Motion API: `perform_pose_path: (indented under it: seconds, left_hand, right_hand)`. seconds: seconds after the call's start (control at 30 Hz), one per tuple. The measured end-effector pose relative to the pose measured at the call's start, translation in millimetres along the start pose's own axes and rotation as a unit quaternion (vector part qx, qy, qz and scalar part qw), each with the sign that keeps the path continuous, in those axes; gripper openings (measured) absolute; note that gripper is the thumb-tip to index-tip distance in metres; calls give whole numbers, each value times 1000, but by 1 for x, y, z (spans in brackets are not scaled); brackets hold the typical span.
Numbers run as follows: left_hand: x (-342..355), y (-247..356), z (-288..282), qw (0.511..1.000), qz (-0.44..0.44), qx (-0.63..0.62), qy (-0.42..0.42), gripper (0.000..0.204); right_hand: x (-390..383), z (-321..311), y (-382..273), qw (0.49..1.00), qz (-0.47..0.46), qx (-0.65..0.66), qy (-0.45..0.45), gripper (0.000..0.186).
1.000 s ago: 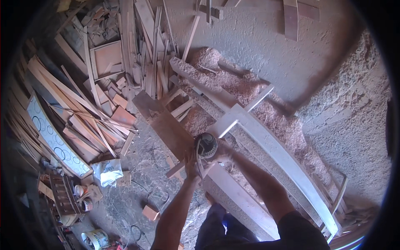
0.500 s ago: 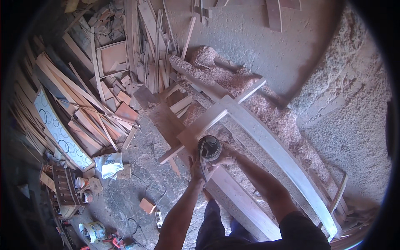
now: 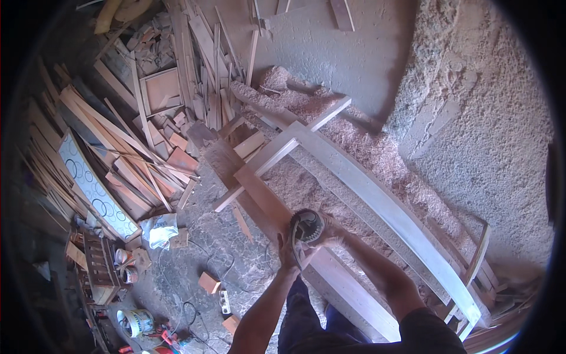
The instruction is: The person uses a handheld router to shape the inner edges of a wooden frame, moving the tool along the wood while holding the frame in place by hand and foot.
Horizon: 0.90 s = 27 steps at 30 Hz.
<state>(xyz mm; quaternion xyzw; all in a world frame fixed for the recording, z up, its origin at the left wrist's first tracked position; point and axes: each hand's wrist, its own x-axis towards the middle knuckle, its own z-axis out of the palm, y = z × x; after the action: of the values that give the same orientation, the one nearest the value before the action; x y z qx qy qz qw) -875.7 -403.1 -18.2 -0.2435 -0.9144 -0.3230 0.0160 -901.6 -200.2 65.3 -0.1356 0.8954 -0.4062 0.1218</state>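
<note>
A corded power tool with a round, dark ridged top [image 3: 308, 224] rests on a long wooden board that is part of a large frame. The board's brown face [image 3: 264, 193] shows beyond the tool, and its pale length [image 3: 354, 295] runs back toward my legs. My left hand [image 3: 287, 251] is wrapped round the tool's left side, beside the cord. On the other side my right hand [image 3: 332, 231] grips it. The tool's underside is hidden, so its exact kind cannot be made out.
The frame's curved pale rail [image 3: 383, 200] lies to the right, near a rough wall [image 3: 471, 106] and heaped shavings [image 3: 354, 127]. Piled offcuts [image 3: 130, 159] fill the left. A bucket [image 3: 135, 323], a power strip [image 3: 224, 302] and loose cables [image 3: 191, 312] lie at lower left.
The tool and both hands have come nearer to me along the board, baring more of its brown face. The view has shifted slightly too.
</note>
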Motion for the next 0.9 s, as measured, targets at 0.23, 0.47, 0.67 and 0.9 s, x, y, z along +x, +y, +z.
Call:
perform_pose_path:
  seconds: [0.23,0.47,0.67,0.9]
  left_hand:
    - [-49,79,4,992,34,119,0,84]
    - [-62,103,0,996,-51,71,-21,92]
    - [-60,71,7,993,-9,112,43,96]
    - [-34,52,-10,994,-33,105,1,98]
  right_hand:
    - [-85,6,6,994,-62,35,79,94]
    - [-99,22,21,986,-98,99,96,84]
    - [-71,30,26,977,-110,164,80,81]
    - [-35,39,29,965,-102,233,69,84]
